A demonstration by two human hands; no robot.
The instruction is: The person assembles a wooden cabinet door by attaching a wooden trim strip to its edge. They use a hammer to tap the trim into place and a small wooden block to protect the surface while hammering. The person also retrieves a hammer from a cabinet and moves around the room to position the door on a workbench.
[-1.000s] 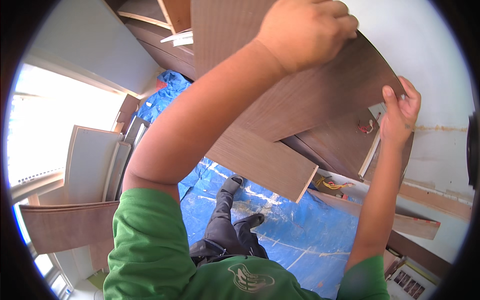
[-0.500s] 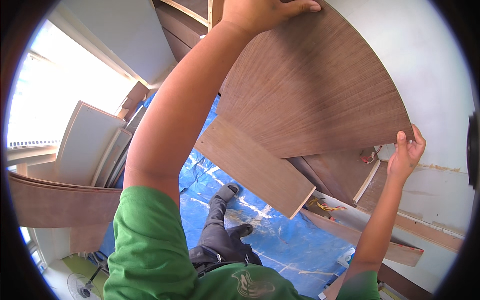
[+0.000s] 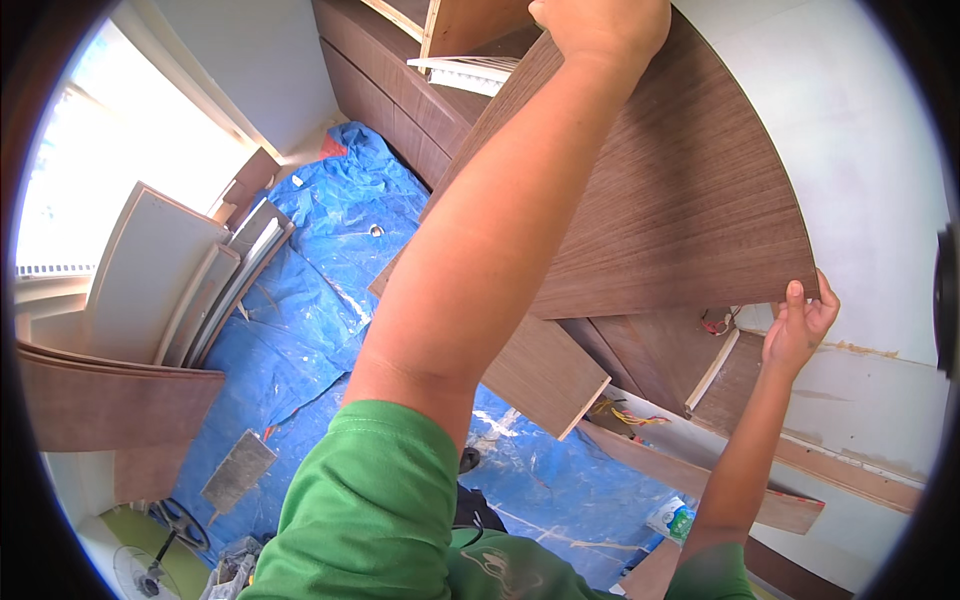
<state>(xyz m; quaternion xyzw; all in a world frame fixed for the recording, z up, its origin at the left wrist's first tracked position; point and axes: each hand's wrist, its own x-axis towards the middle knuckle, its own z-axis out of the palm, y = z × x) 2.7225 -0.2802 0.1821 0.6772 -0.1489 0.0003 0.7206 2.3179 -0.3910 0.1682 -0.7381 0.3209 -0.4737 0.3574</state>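
A large dark-brown wood-grain panel (image 3: 690,190) with a curved right edge is held up in front of me, tilted. My right hand (image 3: 800,322) grips its lower right corner, thumb on the near face and fingers behind the edge. At the top of the view my left hand (image 3: 605,28) is curled at the panel's upper part; its fingers are partly cut off by the frame. Below the panel sits a lighter brown board (image 3: 545,375), partly hidden by my left forearm.
A crumpled blue sheet (image 3: 290,270) covers the floor. Brown cabinets (image 3: 390,105) stand at the far side. Boards (image 3: 140,290) and curved brown panels (image 3: 110,410) lean at left, near a fan (image 3: 140,575). Loose wires (image 3: 635,417) show at right beside a white wall (image 3: 860,180).
My left arm has swung to the right, and its hand has shifted along the panel's upper part. The right hand and the panel corner have dropped slightly. More of the blue sheet shows.
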